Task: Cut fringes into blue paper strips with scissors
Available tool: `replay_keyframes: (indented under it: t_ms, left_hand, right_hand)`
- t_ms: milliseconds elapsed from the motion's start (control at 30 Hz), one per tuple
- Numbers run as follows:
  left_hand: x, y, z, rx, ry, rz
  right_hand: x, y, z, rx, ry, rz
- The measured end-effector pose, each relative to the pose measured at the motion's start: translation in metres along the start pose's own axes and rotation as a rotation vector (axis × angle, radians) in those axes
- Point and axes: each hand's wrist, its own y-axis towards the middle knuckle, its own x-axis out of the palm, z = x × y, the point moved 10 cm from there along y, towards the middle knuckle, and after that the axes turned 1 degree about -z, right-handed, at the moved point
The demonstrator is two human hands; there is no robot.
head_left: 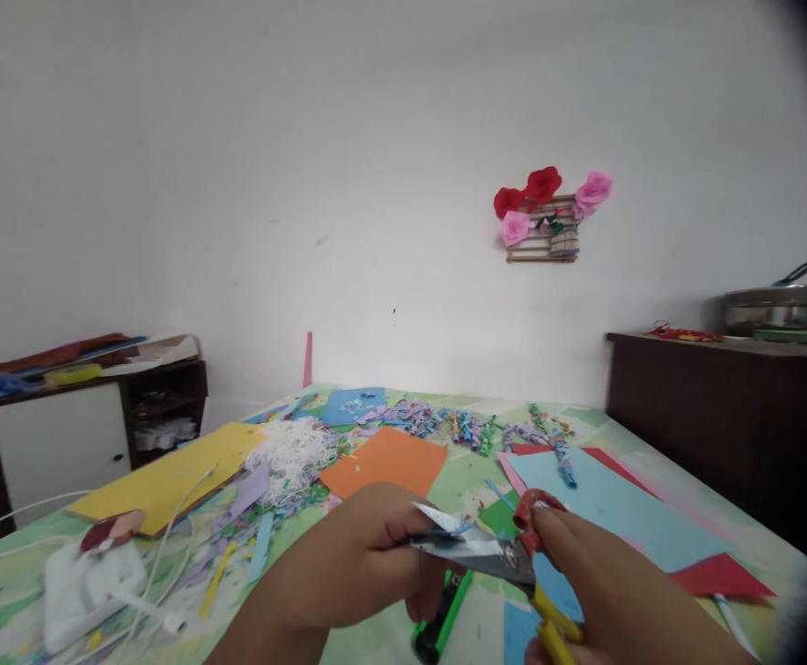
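My right hand (584,563) grips the scissors (497,556) by their red and yellow handles, and the blades point left, slightly apart. My left hand (376,554) is closed at the blade tips, with its fingers pinched; a small bluish piece seems to lie between the fingers and the blades, too small to make out. Just below my left hand lies a green and black cutter (443,617). An orange sheet (390,460) lies beyond my left hand, and light blue paper (618,508) lies beyond my right.
White shredded strands (296,453) and a yellow sheet (182,471) are on the left, near a white adapter (89,591) with cables. Curled paper pieces (469,429) lie at the back. A dark cabinet (722,425) stands to the right.
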Motion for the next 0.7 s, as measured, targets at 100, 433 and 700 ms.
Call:
replay_keyframes:
  t_ms: [100,433,700]
  left_hand:
    - [0.004,0.003,-0.006,-0.018,-0.105,-0.033]
    - [0.022,0.0,-0.023,-0.06,-0.386,-0.242]
    - [0.004,-0.002,0.0,0.02,-0.076,-0.082]
  right_hand:
    - [0.004,0.001,0.003,0.026,0.026,-0.063]
    - [0.011,0.002,0.002,0.046,0.018,-0.094]
    - [0.008,0.004,-0.001,0.011,-0.047,-0.069]
